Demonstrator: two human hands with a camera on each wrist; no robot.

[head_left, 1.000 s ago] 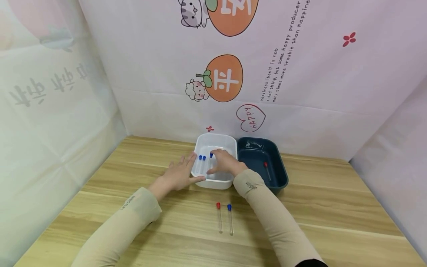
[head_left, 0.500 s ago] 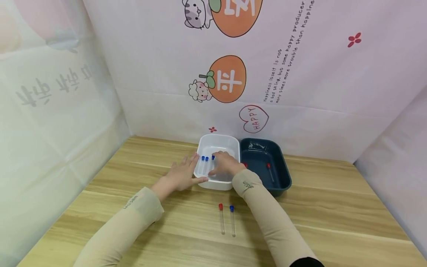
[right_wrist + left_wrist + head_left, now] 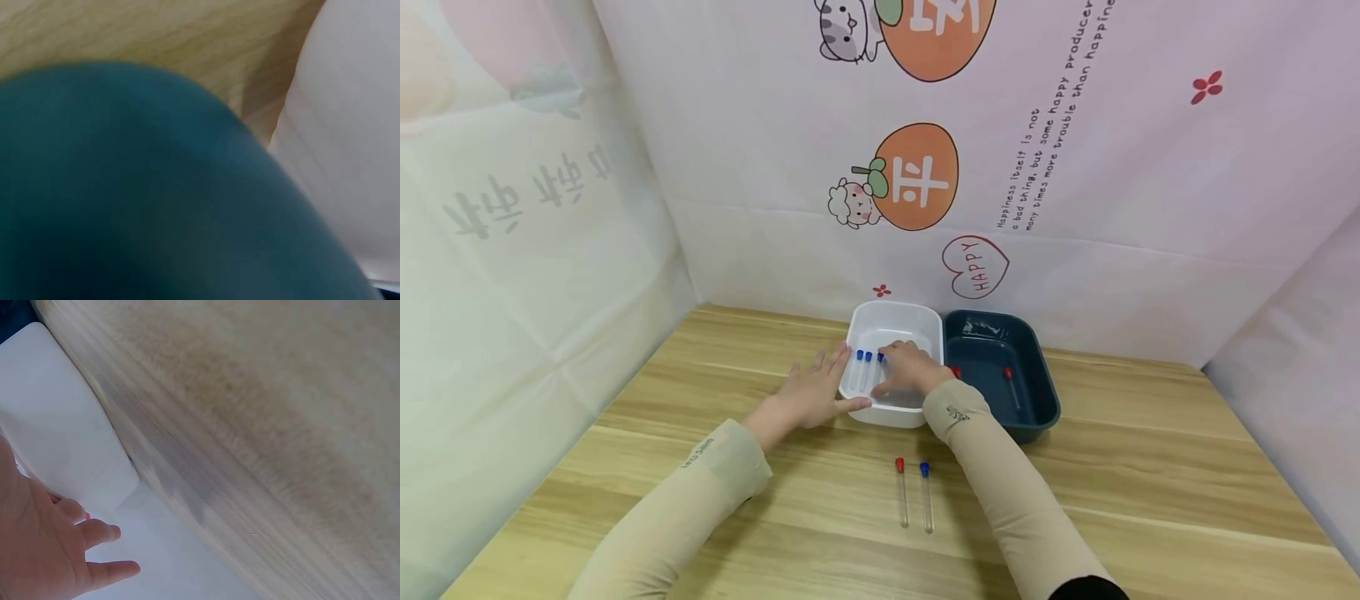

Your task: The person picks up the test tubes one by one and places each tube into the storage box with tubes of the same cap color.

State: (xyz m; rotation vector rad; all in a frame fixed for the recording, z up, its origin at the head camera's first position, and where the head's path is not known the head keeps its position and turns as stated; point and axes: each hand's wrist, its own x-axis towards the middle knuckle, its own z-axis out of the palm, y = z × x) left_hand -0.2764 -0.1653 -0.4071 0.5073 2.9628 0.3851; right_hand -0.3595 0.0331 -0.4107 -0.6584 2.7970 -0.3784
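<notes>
My right hand (image 3: 908, 368) is down in the white tub (image 3: 887, 417), its fingers curved over the third blue-capped tube (image 3: 881, 357) and its thumb near the tube's lower end. Whether I have a firm grip on that tube or only touch it I cannot tell, as my fingers cover part of it and the right wrist view shows only the sides of the two tubs. My left hand (image 3: 805, 396) holds nothing: its fingers are spread at the tub's left side, with the thumb by the front rim.

I judge the work to be past halfway. In the white tub two more blue-capped tubes, one at the far left (image 3: 860, 356) and one just beside it (image 3: 868, 357), lie parallel with the one under my fingers, their caps toward the wall. In the dark tub (image 3: 1049, 400), right next to the white one, a red-capped tube (image 3: 1015, 390) lies on the bottom, and a second red cap (image 3: 956, 372) peeks out beside my right wrist; the rest of it is hidden.

Two tubes are outside both tubs, lying side by side but apart on the counter (image 3: 737, 354) in front of me: one with a red cap (image 3: 902, 492) on the left, one with a blue cap (image 3: 927, 498) on the right. By my reading, those two are what is left over; more could be hidden behind my arm.
</notes>
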